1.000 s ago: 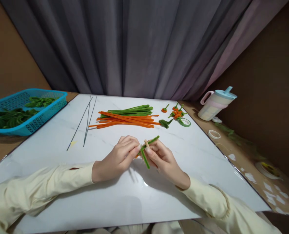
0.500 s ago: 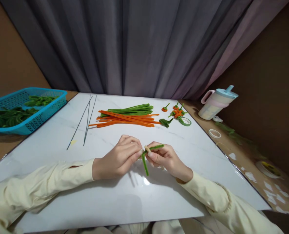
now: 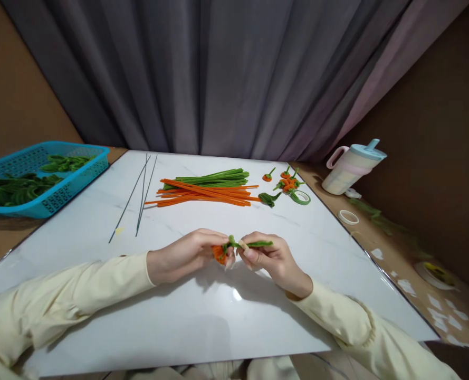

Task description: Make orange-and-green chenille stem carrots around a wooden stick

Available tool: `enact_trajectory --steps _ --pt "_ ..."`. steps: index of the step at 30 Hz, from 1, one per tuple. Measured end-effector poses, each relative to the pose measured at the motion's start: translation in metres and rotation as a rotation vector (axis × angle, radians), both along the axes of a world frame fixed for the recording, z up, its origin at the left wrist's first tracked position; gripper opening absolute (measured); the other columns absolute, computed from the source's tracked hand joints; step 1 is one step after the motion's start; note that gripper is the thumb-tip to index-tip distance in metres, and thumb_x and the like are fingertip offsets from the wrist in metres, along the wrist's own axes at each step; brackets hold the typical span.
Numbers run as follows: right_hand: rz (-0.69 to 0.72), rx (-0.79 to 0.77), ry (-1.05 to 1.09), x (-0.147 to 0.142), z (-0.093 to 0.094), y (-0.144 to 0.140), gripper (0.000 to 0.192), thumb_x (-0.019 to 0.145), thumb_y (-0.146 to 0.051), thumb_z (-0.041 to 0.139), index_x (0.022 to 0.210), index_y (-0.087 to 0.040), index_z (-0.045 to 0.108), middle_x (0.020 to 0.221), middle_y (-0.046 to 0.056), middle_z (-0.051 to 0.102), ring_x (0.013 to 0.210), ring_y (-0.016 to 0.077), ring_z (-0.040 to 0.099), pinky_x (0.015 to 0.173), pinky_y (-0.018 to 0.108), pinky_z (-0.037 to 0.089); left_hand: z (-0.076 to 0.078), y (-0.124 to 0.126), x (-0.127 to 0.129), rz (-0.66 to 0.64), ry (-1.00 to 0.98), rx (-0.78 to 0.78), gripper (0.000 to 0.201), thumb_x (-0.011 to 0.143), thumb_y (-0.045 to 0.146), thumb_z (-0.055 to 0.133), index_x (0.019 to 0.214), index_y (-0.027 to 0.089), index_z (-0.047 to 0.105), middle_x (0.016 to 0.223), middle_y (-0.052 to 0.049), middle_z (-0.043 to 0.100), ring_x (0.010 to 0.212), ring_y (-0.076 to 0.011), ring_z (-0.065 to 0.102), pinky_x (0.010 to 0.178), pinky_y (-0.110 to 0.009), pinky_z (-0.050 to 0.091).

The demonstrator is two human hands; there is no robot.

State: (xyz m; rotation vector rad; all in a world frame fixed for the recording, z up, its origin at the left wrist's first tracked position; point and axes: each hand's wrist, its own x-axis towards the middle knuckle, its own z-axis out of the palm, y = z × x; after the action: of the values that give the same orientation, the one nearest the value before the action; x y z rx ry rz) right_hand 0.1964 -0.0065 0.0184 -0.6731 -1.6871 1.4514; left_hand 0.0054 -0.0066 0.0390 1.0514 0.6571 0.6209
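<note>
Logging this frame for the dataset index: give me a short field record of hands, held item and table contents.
left hand: grip shut on orange pipe-cleaner coil
right hand: grip shut on green pipe cleaner joined to the coil
surface: white marble-look table
centre back: orange pipe cleaners, green pipe cleaners
left of those: thin wires
far left: blue basket of green pieces
right: tape roll, lidded cup

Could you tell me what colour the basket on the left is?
Blue basket, head view.
</note>
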Motion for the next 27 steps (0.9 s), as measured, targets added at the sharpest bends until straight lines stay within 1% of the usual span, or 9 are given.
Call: enact_trajectory --steps 4,6,8,11,15,17,23,25,27 --pt "-0.054 0.198 -0.071 0.002 0.0 -0.002 0.019 0.088 -0.031 0.054 0.083 -0.015 0.063 0.06 0.001 0.051 0.05 0.0097 0.042 0.046 0.023 0.034 -0.002 0.001 -0.002 -0.05 -0.099 -0.26 0.023 0.081 0.017 0.047 0.063 0.015 0.06 0.067 -0.004 0.057 0.066 -0.0141 0.049 0.069 -0.028 0.041" --pt "-0.054 0.317 -0.106 0.003 0.001 -0.004 0.015 0.089 -0.025 0.051 0.084 -0.016 0.061 0.061 0.001 0.053 0.05 0.0096 0.043 0.047 0.022 0.034 -0.002 0.001 -0.002 -0.068 -0.081 -0.373 0.026 0.08 0.014 0.044 0.059 0.014 0.059 0.064 -0.004 0.056 0.062 -0.0135 0.048 0.068 -0.028 0.04" --pt "-0.047 0.432 -0.153 0.004 0.002 -0.004 0.013 0.089 -0.018 0.047 0.085 -0.017 0.06 0.064 0.001 0.055 0.052 0.0098 0.045 0.049 0.022 0.035 0.0 0.001 -0.001 -0.077 -0.016 -0.418 0.028 0.077 0.012 0.041 0.055 0.014 0.058 0.061 -0.004 0.055 0.059 -0.0135 0.047 0.066 -0.029 0.039" --pt "-0.043 0.632 -0.251 0.005 0.001 -0.004 0.017 0.086 -0.01 0.041 0.088 -0.018 0.056 0.066 0.002 0.055 0.054 0.0108 0.046 0.05 0.022 0.035 0.003 0.0 0.0 -0.043 0.14 -0.316 0.028 0.075 0.012 0.041 0.055 0.014 0.061 0.058 -0.003 0.055 0.059 -0.014 0.047 0.064 -0.029 0.038" --pt "-0.047 0.927 -0.388 0.006 -0.005 0.0 0.027 0.079 -0.004 0.033 0.091 -0.017 0.053 0.065 0.003 0.052 0.052 0.0129 0.043 0.048 0.025 0.03 0.006 -0.003 0.001 0.045 0.305 0.031 0.028 0.077 0.017 0.044 0.055 0.014 0.06 0.06 -0.002 0.058 0.062 -0.0142 0.049 0.065 -0.027 0.037" --pt "-0.061 1.039 -0.466 0.004 -0.007 0.001 0.028 0.079 -0.003 0.031 0.089 -0.017 0.053 0.064 0.003 0.05 0.05 0.0133 0.041 0.047 0.026 0.028 0.006 -0.005 0.002 0.075 0.348 0.14 0.028 0.078 0.021 0.045 0.054 0.014 0.058 0.06 -0.002 0.058 0.061 -0.0135 0.048 0.064 -0.026 0.037" --pt "-0.108 1.568 -0.59 0.002 -0.008 0.005 0.024 0.088 -0.006 0.034 0.08 -0.01 0.056 0.058 0.003 0.049 0.051 0.0152 0.041 0.046 0.028 0.028 -0.007 -0.001 0.002 0.068 0.387 0.145 0.026 0.075 0.021 0.045 0.052 0.015 0.056 0.055 0.001 0.054 0.055 -0.0118 0.044 0.057 -0.024 0.034" --pt "-0.102 1.652 -0.623 0.003 -0.008 0.007 0.021 0.089 -0.007 0.035 0.086 -0.007 0.056 0.062 0.005 0.053 0.054 0.0159 0.044 0.047 0.028 0.03 -0.01 0.002 0.001 0.046 0.388 0.081 0.025 0.072 0.018 0.044 0.051 0.014 0.056 0.053 0.0 0.054 0.054 -0.0118 0.043 0.055 -0.025 0.033" --pt "-0.1 1.66 -0.629 0.003 -0.008 0.009 0.019 0.09 -0.007 0.035 0.09 -0.006 0.054 0.064 0.006 0.054 0.055 0.0162 0.045 0.048 0.028 0.032 -0.01 0.004 0.0 0.032 0.356 0.042 0.024 0.071 0.016 0.043 0.05 0.014 0.055 0.053 0.0 0.053 0.054 -0.0118 0.042 0.056 -0.025 0.033"
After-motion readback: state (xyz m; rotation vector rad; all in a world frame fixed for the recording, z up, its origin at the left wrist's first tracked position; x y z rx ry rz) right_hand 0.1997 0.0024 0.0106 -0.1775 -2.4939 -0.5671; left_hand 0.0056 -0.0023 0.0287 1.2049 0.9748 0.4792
